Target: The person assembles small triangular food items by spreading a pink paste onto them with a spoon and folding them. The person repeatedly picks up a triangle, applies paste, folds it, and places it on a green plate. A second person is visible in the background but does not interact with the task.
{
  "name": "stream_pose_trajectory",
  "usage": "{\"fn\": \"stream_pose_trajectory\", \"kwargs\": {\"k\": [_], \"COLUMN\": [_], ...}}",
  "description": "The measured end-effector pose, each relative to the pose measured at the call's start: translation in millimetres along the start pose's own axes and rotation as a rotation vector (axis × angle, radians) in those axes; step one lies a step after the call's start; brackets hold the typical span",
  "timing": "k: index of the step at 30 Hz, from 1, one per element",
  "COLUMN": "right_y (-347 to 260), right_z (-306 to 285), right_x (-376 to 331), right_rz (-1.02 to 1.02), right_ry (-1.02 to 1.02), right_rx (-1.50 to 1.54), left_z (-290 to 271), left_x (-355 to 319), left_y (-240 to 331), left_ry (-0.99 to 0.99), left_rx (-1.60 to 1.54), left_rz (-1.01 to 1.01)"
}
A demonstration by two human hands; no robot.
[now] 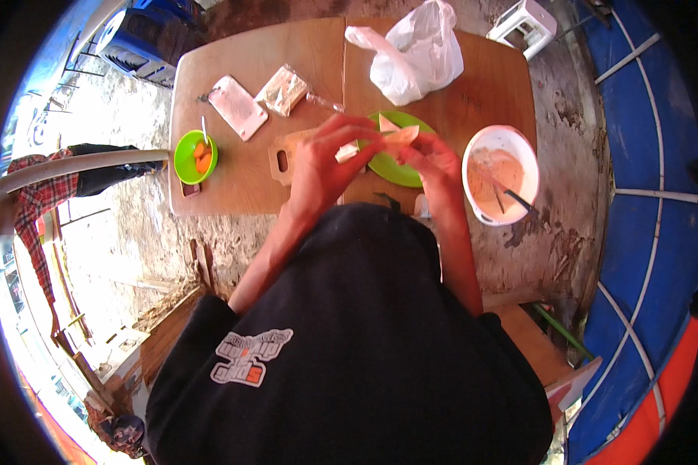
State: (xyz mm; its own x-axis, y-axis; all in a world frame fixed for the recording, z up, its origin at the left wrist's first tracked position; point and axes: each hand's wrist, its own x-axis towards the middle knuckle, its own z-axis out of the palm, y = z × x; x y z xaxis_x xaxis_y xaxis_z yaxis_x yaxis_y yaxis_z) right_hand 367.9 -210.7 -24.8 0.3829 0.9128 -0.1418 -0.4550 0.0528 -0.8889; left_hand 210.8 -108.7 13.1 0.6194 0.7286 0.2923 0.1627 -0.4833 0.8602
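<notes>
My left hand [329,164] and my right hand [436,167] meet above a lime-green plate [399,177]. Between their fingertips is a pale, wedge-shaped piece of food [402,136], perhaps folded dough or bread; I cannot tell which. The right fingers pinch its right end, and the left thumb and fingers close on its left end. Another pale wedge [386,124] lies on the plate behind it. Partly under my left hand is a wooden cutting board [281,160] with a handle slot. A small white item [346,153] shows beneath the left fingers.
On the wooden table [287,54] are a white plastic bag [420,58], a pale packet in clear wrap [285,91], a white board [237,107] and a green bowl [186,159] of orange pieces. A white bucket [500,132] of orange-brown mixture with a utensil stands at right.
</notes>
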Motion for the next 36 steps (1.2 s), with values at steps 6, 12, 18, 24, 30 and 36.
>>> {"fn": "stream_pose_trajectory", "kwargs": {"k": [6,12,18,24,30,36], "right_y": [-3.0,-2.7,-2.9,-3.4,0.7,2.5], "right_z": [5.7,7.8,6.7,8.0,7.9,10.8], "right_x": [1.7,-0.2,-0.3,-2.3,-1.3,-1.4], "right_rz": [-0.001,-0.021,-0.001,-0.014,-0.014,0.008], "right_ry": [-0.042,-0.069,-0.079,-0.096,-0.079,-0.013], "right_rx": [-0.039,-0.032,-0.055,-0.037,-0.018,0.006], "left_z": [-2.7,-0.3,-2.2,-1.3,-1.4,-5.1], "left_x": [3.2,2.6,2.1,1.2,1.0,2.2], "left_y": [3.9,1.5,0.0,0.3,2.5,4.6], "left_ry": [-0.005,0.012,-0.045,-0.084,-0.093,-0.094], "left_rx": [0.0,-0.003,-0.034,-0.062,0.012,0.133], "left_rz": [0.008,0.048,0.035,0.047,0.102,0.158]}}
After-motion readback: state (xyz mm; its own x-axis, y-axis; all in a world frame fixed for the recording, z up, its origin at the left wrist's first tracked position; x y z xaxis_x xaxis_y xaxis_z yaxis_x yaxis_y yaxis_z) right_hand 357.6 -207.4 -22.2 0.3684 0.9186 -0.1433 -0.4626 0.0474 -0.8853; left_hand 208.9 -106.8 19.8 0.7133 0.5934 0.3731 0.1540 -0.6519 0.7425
